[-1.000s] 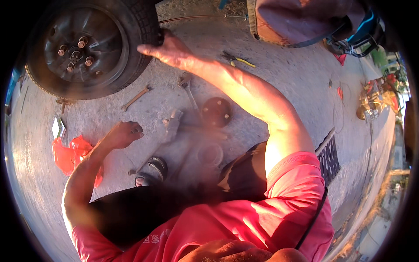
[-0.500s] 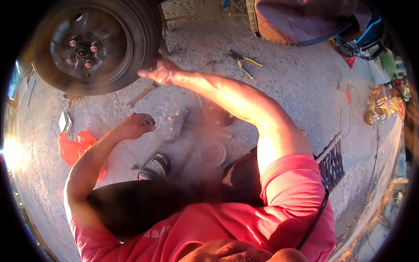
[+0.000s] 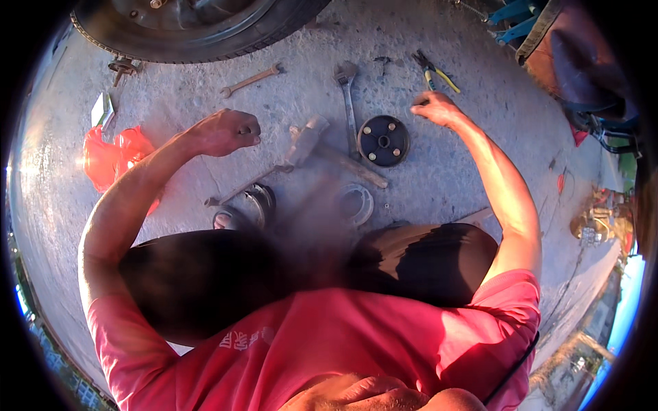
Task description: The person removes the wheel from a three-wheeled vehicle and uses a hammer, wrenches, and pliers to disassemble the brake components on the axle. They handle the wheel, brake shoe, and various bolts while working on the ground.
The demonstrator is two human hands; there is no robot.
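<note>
My left hand (image 3: 229,132) is held in a loose fist above the concrete, left of a hammer (image 3: 306,140); whatever its curled fingers may hold is hidden. Farther right, my right hand (image 3: 436,108) has its fingers bent in, and I cannot make out anything between them. Just beyond it lie pliers with yellow handles (image 3: 447,79). A round black hub with several bolts (image 3: 383,141) rests left of and a little nearer than this hand. Beside the hub lies an adjustable wrench (image 3: 348,96). A smaller spanner (image 3: 251,80) lies beyond my left hand.
A tyre on its wheel (image 3: 199,34) stands at the far left. A red plastic bag (image 3: 110,161) lies by my left forearm. Near my knees are a pale ring (image 3: 356,204) and dark round parts (image 3: 259,200). A brown cloth-like cover (image 3: 582,61) is at the far right.
My right hand has left the tyre's edge and moved right, near the pliers, baring the hub and adjustable wrench. My left hand stays curled. The view has shifted, so the tyre sits higher.
</note>
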